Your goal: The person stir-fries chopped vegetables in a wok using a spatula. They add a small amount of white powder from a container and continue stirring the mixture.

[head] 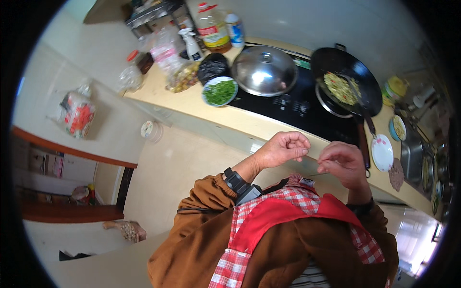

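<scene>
My left hand point(286, 149) is loosely curled in front of the counter's edge, thumb against the fingers, with nothing visible in it. Close beside it, my right hand point(344, 163) is slightly blurred, its fingers bent and a gap showing before the thumb. Behind the right hand runs the long handle of a black wok point(369, 84), which sits tilted on the right burner. Chopped pale-green food with red bits point(340, 88) lies in the wok. A spatula point(368, 120) rests in it, its handle over the rim. A domed steel lid point(265, 72) covers the left side of the black cooktop point(252, 102).
Left of the cooktop stand a plate of chopped greens point(219, 91), a black plastic bag point(213, 68), an oil bottle point(213, 30) and a spray bottle point(191, 45). To the right are an oval plate point(382, 153), a bowl point(397, 128), a cloth point(396, 175) and a sink point(410, 158).
</scene>
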Demonstrator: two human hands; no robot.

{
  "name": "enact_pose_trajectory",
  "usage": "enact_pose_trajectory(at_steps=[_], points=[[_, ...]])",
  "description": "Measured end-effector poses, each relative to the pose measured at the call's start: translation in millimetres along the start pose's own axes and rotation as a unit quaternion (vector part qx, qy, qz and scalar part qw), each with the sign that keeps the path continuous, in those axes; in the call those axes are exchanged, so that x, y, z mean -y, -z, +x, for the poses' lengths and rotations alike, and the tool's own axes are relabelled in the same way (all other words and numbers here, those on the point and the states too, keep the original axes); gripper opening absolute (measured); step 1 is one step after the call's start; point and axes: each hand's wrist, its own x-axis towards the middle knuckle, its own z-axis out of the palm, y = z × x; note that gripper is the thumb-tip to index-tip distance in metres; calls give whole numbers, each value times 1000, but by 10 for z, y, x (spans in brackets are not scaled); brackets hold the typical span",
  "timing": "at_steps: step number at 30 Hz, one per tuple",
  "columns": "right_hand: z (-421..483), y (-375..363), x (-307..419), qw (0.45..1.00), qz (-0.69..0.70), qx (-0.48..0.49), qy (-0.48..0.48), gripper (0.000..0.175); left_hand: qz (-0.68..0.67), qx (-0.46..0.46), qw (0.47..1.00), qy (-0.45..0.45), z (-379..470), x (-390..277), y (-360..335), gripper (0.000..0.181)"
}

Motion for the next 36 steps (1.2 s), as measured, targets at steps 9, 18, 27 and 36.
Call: enact_pose_trajectory(at_steps=[9, 18, 27, 36], points=[[1089, -1692, -454, 975, 120, 139, -121, 11, 5, -187, 982, -1, -1702, -425, 854, 22], [2121, -2722, -458, 956, 159, 236, -67, 14, 26, -312, 945, -100, -2446, -746, 1479, 23], [3389, -3146, -833, 961, 141, 232, -48, 16, 56, -332, 937, -96, -2342, -1203, 2721, 23], [4889, -3340, -838, 976, 130, 174, -11, 16, 33, -323, 935, -143, -1897, -1975, 4052, 22]])
